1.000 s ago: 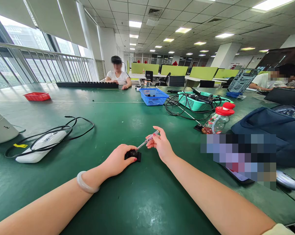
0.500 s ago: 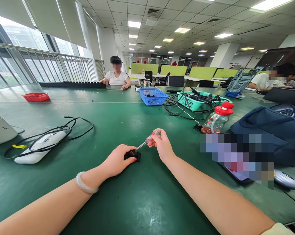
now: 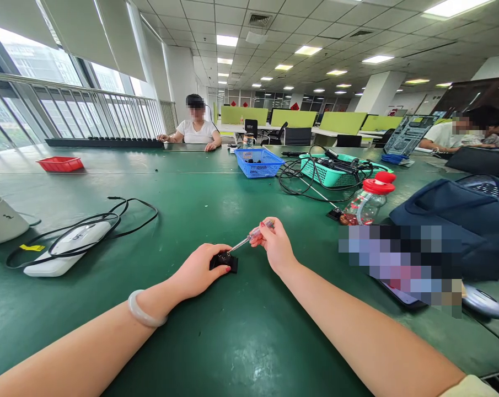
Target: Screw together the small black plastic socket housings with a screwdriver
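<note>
The left hand [image 3: 199, 269] grips the black part [image 3: 224, 259] at near centre on the bench [image 3: 232, 322]. The right hand [image 3: 277, 249] has its fingers closed around the screwdriver [image 3: 251, 236], its tip at the part. Screw turning appears in hand; the next move calls for steady alignment.

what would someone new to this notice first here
Probably the screwdriver in the right hand, near the middle, its tip at a small black part that the left hand holds on the green table. Next, likely, come the bright red-lidded clear bottle to the right and the red tray at far left.
</note>
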`<control>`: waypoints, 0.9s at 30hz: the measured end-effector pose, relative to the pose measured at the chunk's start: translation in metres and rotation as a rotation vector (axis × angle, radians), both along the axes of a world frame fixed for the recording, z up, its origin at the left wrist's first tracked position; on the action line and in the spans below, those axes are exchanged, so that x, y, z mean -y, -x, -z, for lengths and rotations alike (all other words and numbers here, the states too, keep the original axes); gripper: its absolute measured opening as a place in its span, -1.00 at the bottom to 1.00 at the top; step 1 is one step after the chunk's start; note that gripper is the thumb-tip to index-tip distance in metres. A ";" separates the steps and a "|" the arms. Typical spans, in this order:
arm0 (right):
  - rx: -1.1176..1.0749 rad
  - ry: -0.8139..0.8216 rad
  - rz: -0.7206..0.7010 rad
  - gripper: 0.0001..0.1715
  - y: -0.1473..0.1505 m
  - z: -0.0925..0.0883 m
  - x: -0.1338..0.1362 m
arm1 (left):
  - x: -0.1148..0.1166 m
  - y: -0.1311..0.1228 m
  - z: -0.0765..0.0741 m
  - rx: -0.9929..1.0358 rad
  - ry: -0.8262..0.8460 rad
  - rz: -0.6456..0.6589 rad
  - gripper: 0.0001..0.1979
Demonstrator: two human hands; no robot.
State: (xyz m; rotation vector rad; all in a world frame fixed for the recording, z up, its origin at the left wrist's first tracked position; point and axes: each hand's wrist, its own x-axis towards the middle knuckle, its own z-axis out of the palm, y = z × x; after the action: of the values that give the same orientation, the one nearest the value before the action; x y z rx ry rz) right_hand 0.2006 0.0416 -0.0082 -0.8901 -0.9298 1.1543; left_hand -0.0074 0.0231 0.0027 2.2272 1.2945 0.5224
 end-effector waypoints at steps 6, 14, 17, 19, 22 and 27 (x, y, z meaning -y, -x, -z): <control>-0.006 0.009 -0.028 -0.60 0.000 0.001 0.000 | 0.000 0.000 0.000 -0.017 0.005 -0.009 -0.61; -0.028 0.000 -0.035 -0.61 0.000 -0.002 0.002 | -0.001 0.000 0.000 -0.016 0.003 -0.003 -0.63; -0.031 -0.005 -0.050 -0.61 0.000 -0.002 0.002 | 0.000 0.000 0.000 -0.016 0.001 0.007 -0.64; -0.036 -0.009 -0.063 -0.61 0.000 -0.002 0.002 | 0.000 -0.001 -0.001 -0.016 0.002 0.016 -0.66; -0.042 -0.007 -0.081 -0.60 0.000 -0.003 0.003 | 0.000 -0.001 -0.001 -0.016 -0.001 0.022 -0.66; -0.037 -0.006 -0.121 -0.60 0.002 -0.005 0.005 | -0.001 -0.001 0.000 -0.014 -0.004 0.029 -0.65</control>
State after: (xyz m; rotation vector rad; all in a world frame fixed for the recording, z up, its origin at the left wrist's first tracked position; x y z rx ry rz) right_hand 0.1990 0.0369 -0.0037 -0.8140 -0.9666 1.2670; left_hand -0.0068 0.0242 0.0026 2.2530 1.2669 0.5003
